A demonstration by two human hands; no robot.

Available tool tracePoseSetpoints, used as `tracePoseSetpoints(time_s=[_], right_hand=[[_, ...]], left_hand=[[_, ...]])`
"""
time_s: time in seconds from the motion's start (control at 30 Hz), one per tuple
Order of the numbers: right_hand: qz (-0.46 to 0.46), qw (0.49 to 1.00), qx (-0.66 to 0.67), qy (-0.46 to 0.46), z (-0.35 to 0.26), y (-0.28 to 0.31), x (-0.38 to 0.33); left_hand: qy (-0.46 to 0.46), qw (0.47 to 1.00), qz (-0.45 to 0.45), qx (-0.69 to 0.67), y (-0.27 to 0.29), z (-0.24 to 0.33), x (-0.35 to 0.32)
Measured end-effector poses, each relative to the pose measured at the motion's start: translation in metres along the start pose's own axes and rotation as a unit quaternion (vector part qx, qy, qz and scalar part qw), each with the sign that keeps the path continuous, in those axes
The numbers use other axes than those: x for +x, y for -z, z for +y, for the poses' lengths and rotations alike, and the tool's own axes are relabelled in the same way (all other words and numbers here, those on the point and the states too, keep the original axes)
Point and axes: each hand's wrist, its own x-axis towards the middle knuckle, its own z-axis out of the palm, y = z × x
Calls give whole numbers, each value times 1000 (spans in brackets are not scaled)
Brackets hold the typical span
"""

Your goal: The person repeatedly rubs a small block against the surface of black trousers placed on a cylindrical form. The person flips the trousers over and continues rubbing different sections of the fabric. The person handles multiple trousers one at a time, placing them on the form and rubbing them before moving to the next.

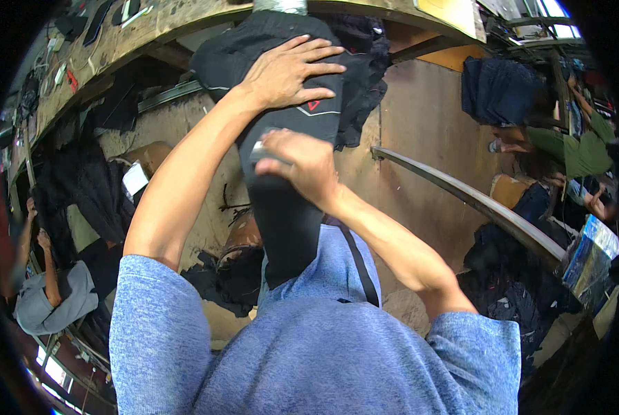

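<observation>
A black garment with a thin pale line and a small red mark runs lengthwise in front of me, from the bench edge down toward my lap. It looks like trousers, but its full shape is hidden. On its upper part my left hand lies flat, fingers spread. Just below, my right hand is closed around a small pale grey object over the cloth. Motion blur and the fingers hide most of that object, so its kind does not show.
A worn wooden bench curves across the top. More dark cloth hangs behind the garment. To the right, a metal bar slants beside piled dark clothes. Other people work at the far left, in a grey shirt, and far right.
</observation>
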Motion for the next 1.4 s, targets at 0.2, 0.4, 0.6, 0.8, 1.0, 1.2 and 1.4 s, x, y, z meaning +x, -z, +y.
tracePoseSetpoints(time_s=[0.2,0.4,0.6,0.8,1.0,1.2,1.4], right_hand=[[-60,994,-13,-89,-54,-26,-62],[-98,994,23,30,-6,-10,24],[-18,996,-54,-63,-27,-40,7],[-131,987,93,7,-19,-14,56],[62,998,-3,-19,24,-31,76],[-208,935,166,-236,-34,-24,-4],[-11,991,-8,-130,-10,8,31]], left_hand=[[-25,1000,-1,-16,2,-8,5],[-160,986,-41,-30,10,-40,39],[-152,986,-42,-51,-1,-42,37],[-138,986,-66,-72,3,-42,39],[-155,986,-45,-50,0,-46,40],[-148,987,-36,-50,4,-41,39],[-151,987,-29,-47,4,-40,40]])
